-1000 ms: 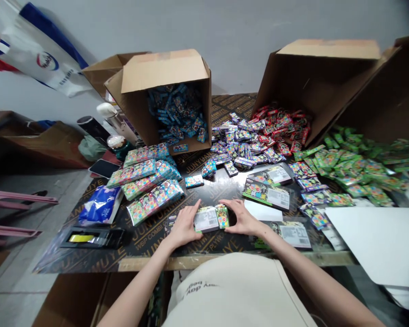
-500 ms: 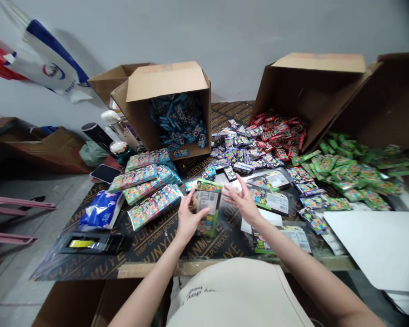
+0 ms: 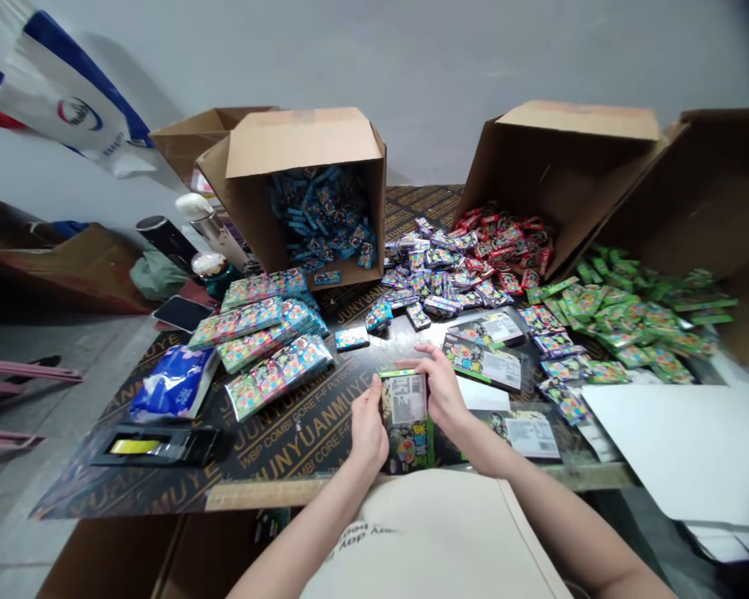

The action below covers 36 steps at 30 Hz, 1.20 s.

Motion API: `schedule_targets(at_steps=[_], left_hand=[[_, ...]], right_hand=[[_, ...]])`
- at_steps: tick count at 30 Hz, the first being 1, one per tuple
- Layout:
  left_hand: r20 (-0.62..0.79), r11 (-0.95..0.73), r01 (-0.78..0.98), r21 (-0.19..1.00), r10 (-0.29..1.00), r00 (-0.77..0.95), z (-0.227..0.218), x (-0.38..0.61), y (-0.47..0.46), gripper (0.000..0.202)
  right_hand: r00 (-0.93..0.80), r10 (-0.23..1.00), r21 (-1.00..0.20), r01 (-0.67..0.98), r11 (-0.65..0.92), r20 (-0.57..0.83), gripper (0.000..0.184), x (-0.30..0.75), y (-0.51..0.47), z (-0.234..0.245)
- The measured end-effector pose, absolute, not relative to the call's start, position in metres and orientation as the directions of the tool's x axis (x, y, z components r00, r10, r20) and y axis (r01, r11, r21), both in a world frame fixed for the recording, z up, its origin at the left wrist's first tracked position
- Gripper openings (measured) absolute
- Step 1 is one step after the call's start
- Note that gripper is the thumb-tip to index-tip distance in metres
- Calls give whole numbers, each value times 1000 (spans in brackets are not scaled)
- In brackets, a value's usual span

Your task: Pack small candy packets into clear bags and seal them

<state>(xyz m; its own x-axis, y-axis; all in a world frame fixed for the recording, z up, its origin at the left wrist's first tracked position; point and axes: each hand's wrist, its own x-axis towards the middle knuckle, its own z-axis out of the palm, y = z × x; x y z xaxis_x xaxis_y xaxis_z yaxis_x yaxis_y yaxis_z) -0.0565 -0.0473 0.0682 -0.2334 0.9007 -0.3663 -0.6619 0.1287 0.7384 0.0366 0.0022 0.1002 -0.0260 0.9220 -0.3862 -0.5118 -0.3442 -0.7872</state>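
Note:
Both hands hold one flat printed pack (image 3: 407,420) upright over the near edge of the dark table (image 3: 300,433). My left hand (image 3: 368,426) grips its left side. My right hand (image 3: 440,391) grips its right side and top corner. The pack shows a white label with a barcode at the top and green cartoon print below. Similar flat packs (image 3: 487,359) lie just right of my hands. Finished colourful packs (image 3: 268,333) are stacked to the left.
Tipped cardboard boxes spill blue packets (image 3: 324,212), red packets (image 3: 505,237) and green packets (image 3: 637,312); purple packets (image 3: 430,270) lie heaped in the middle. A tape dispenser (image 3: 156,445) and tissue pack (image 3: 175,383) sit left. White sheets (image 3: 680,449) lie right.
The pack lay flat on the table under both hands. My left hand lifted it upright, then both hands brought it nearer to my body and gripped its sides.

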Motion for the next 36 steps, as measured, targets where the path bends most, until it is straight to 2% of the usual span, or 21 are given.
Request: schedule_targets(at_steps=[5, 7, 9, 11, 13, 15, 17, 22, 25, 28, 32, 36], left_hand=[[-527, 292, -699, 653, 838, -142, 85, -72, -30, 23], [-545, 381, -645, 662, 836, -66, 90, -79, -24, 21], [-526, 402, -599, 693, 849, -39, 96, -85, -21, 15], [-421, 316, -482, 817, 899, -123, 103, -91, -22, 12], [-191, 155, -202, 967, 966, -174, 110, -97, -24, 10], [29, -19, 92, 996, 993, -113, 115, -102, -27, 8], [91, -83, 212, 974, 995, -32, 118, -106, -27, 11], [-31, 22, 252, 968, 999, 30, 122, -112, -16, 20], [-81, 49, 307, 951, 992, 94, 128, -114, -13, 23], [-40, -14, 353, 936, 989, 144, 133, -115, -19, 19], [49, -79, 361, 929, 995, 92, 135, -115, -29, 15], [-65, 20, 316, 948, 989, 131, 139, -114, -25, 14]], right_hand=[[-104, 923, -649, -682, -338, -371, 44, 42, -3, 104], [-148, 907, -625, -680, -383, -395, 48, 44, -2, 101], [-193, 899, -660, -621, -423, -394, 46, 47, 0, 97], [-235, 902, -747, -506, -431, -362, 33, 52, 1, 95], [-231, 940, -880, -349, -322, -252, 17, 60, 1, 95], [-239, 967, -969, -204, -138, -87, 12, 68, -1, 97], [-263, 964, -994, -113, -10, 20, 14, 74, -4, 99], [-183, 983, -1000, -22, 8, 12, 17, 74, -5, 102], [-240, 971, -998, -49, -34, -22, 18, 75, -4, 104], [-293, 956, -1000, -5, 17, 18, 16, 78, -8, 108], [-271, 957, -986, 101, 135, 104, 14, 80, -17, 117], [-303, 953, -1000, 14, -3, -7, 16, 82, -16, 122]])
